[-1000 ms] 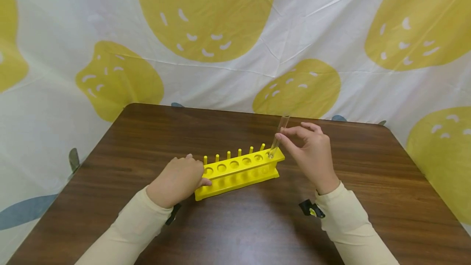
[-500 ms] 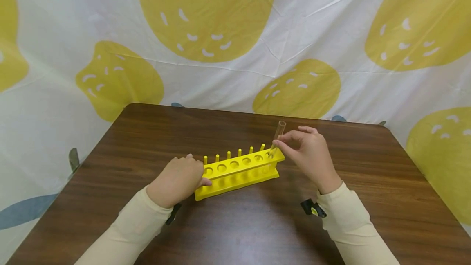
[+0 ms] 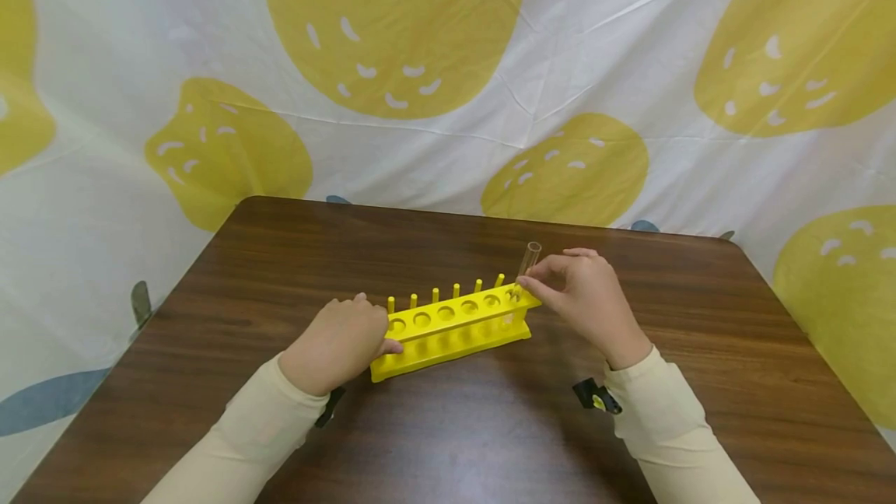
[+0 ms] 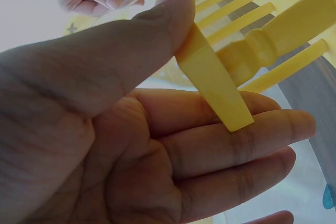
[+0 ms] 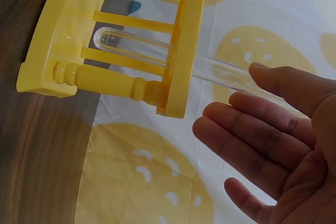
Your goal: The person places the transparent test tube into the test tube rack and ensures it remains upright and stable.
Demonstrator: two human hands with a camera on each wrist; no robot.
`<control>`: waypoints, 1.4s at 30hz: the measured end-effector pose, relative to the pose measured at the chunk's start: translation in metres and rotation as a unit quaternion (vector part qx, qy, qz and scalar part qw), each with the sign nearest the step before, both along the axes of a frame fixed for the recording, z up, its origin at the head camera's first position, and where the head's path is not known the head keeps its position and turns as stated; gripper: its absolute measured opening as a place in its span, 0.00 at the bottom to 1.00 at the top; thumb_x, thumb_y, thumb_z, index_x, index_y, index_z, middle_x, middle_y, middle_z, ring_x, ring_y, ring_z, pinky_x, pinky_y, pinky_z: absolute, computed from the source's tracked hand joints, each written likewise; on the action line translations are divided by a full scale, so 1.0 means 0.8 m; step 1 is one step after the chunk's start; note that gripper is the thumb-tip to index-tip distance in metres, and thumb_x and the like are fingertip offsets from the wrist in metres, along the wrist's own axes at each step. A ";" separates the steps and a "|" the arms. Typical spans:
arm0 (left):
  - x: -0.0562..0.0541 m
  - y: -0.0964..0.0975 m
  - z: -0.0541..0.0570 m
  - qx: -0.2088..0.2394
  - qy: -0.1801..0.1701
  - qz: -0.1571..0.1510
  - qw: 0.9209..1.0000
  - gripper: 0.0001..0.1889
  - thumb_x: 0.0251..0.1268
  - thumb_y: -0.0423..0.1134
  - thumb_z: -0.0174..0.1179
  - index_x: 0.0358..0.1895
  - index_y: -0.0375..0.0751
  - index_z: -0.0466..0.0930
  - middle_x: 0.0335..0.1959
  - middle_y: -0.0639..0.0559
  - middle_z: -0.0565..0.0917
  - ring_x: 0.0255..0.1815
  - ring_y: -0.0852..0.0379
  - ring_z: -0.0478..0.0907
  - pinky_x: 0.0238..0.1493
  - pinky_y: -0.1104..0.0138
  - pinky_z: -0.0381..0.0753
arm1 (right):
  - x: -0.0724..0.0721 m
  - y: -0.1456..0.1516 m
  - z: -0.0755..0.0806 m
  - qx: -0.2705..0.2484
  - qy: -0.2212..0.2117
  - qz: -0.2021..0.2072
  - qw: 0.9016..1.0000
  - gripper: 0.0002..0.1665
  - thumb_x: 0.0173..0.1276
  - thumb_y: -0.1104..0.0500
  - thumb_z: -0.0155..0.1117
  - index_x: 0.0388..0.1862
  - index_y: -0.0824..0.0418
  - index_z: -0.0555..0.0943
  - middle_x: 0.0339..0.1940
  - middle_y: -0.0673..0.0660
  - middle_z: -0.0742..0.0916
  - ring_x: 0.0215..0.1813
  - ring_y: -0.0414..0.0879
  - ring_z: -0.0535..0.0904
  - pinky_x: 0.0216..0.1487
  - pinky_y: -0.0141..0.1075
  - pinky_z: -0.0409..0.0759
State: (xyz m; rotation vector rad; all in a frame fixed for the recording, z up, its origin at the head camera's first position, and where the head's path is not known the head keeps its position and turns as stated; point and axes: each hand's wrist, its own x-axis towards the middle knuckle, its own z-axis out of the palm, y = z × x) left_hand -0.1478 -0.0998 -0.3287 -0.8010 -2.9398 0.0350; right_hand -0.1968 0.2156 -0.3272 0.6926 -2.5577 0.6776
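Note:
A yellow test tube rack [image 3: 448, 346] stands aslant on the table, with a row of holes and a row of pegs behind them. My left hand [image 3: 336, 344] holds its left end; in the left wrist view the thumb lies over the top board [image 4: 215, 82] and fingers lie under it. My right hand [image 3: 591, 306] pinches a clear glass test tube [image 3: 530, 257] between thumb and forefinger. The tube passes through the rightmost hole. In the right wrist view its rounded bottom [image 5: 107, 39] is close to the lower board; whether they touch I cannot tell.
The brown wooden table [image 3: 490, 426] reaches back to a white curtain [image 3: 406, 162] printed with yellow lemons. Black wrist mounts [image 3: 596, 397] sit at both sleeve cuffs.
My right hand has lowered the test tube further through the rightmost hole, and the tube's top has come down. The left hand and the rack have stayed still.

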 end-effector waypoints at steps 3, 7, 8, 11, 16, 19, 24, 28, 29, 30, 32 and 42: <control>0.001 0.000 0.000 0.001 0.003 -0.002 1.000 0.23 0.65 0.53 0.70 0.26 0.34 0.84 0.37 0.37 0.90 0.51 0.37 0.87 0.37 0.51 0.88 | 0.000 0.001 0.000 0.007 -0.004 0.002 1.000 0.07 0.66 0.57 0.77 0.34 0.60 0.92 0.30 0.50 0.91 0.35 0.53 0.87 0.68 0.56 0.71; 0.001 0.000 0.000 0.000 -0.001 0.000 1.000 0.23 0.64 0.53 0.70 0.28 0.33 0.85 0.38 0.36 0.89 0.51 0.37 0.86 0.38 0.50 0.88 | 0.000 0.001 0.000 0.016 -0.007 0.000 1.000 0.07 0.66 0.56 0.77 0.34 0.60 0.92 0.30 0.49 0.91 0.34 0.52 0.86 0.66 0.54 0.72; 0.000 0.000 0.000 0.000 -0.002 0.000 1.000 0.23 0.64 0.53 0.71 0.28 0.33 0.85 0.38 0.36 0.89 0.51 0.37 0.86 0.38 0.50 0.88 | 0.000 0.001 0.000 0.018 -0.008 -0.001 1.000 0.07 0.66 0.56 0.77 0.34 0.59 0.92 0.30 0.49 0.91 0.34 0.51 0.85 0.65 0.54 0.72; 0.000 0.000 0.000 0.000 -0.008 0.003 1.000 0.23 0.64 0.53 0.71 0.28 0.33 0.85 0.38 0.36 0.89 0.51 0.37 0.86 0.38 0.50 0.87 | 0.000 0.001 0.000 0.024 -0.012 -0.003 1.000 0.07 0.66 0.55 0.77 0.34 0.59 0.92 0.29 0.48 0.91 0.34 0.50 0.83 0.64 0.53 0.73; 0.000 0.000 0.001 0.000 -0.011 0.003 1.000 0.23 0.64 0.53 0.71 0.27 0.33 0.84 0.38 0.36 0.89 0.51 0.36 0.86 0.38 0.51 0.88 | -0.001 0.001 -0.001 0.032 -0.027 -0.003 0.999 0.07 0.66 0.55 0.77 0.34 0.57 0.92 0.28 0.47 0.91 0.30 0.46 0.79 0.54 0.50 0.75; 0.000 0.000 0.000 0.000 -0.007 0.000 1.000 0.23 0.64 0.53 0.71 0.26 0.34 0.84 0.37 0.37 0.89 0.50 0.37 0.86 0.37 0.51 0.88 | -0.001 0.001 -0.003 0.035 -0.034 -0.003 0.999 0.06 0.66 0.55 0.77 0.34 0.57 0.92 0.27 0.46 0.90 0.28 0.42 0.75 0.43 0.45 0.75; 0.000 0.000 0.000 0.000 -0.001 -0.001 1.000 0.23 0.63 0.53 0.71 0.26 0.34 0.84 0.37 0.36 0.90 0.49 0.37 0.87 0.36 0.52 0.88 | -0.002 0.001 -0.004 0.041 -0.041 -0.002 0.998 0.06 0.65 0.56 0.78 0.34 0.58 0.92 0.26 0.46 0.90 0.24 0.41 0.69 0.34 0.39 0.70; 0.000 0.001 0.001 0.000 -0.003 0.000 1.000 0.23 0.63 0.54 0.71 0.26 0.34 0.84 0.38 0.36 0.90 0.49 0.36 0.87 0.36 0.52 0.88 | -0.002 0.000 -0.005 0.045 -0.041 0.001 0.998 0.06 0.64 0.56 0.78 0.33 0.59 0.92 0.26 0.46 0.90 0.23 0.40 0.69 0.33 0.39 0.71; 0.000 0.001 0.001 0.000 -0.005 0.001 1.000 0.23 0.63 0.53 0.71 0.26 0.34 0.84 0.38 0.36 0.90 0.50 0.36 0.87 0.36 0.52 0.88 | -0.002 0.000 -0.005 0.045 -0.039 0.002 0.998 0.06 0.64 0.56 0.78 0.33 0.59 0.92 0.27 0.47 0.90 0.24 0.39 0.70 0.33 0.39 0.71; 0.000 0.001 0.002 0.000 -0.006 0.001 1.000 0.23 0.64 0.53 0.71 0.26 0.34 0.84 0.38 0.36 0.90 0.50 0.36 0.87 0.36 0.52 0.88 | -0.003 0.000 -0.005 0.046 -0.038 0.004 0.998 0.06 0.64 0.57 0.79 0.33 0.59 0.92 0.27 0.47 0.90 0.23 0.39 0.70 0.33 0.38 0.71; 0.000 0.001 0.002 0.000 -0.013 0.002 1.000 0.23 0.64 0.53 0.71 0.26 0.34 0.84 0.38 0.36 0.90 0.51 0.36 0.86 0.37 0.51 0.88 | -0.003 0.000 -0.006 0.045 -0.034 0.007 0.998 0.06 0.63 0.57 0.79 0.33 0.59 0.92 0.27 0.47 0.90 0.23 0.38 0.70 0.30 0.37 0.71; 0.000 0.002 0.004 0.001 -0.023 0.002 1.000 0.23 0.64 0.54 0.70 0.29 0.32 0.85 0.39 0.36 0.89 0.50 0.37 0.86 0.40 0.51 0.88 | -0.003 0.001 -0.007 0.053 -0.028 0.013 0.998 0.06 0.63 0.57 0.79 0.35 0.59 0.92 0.29 0.47 0.91 0.22 0.37 0.71 0.30 0.37 0.72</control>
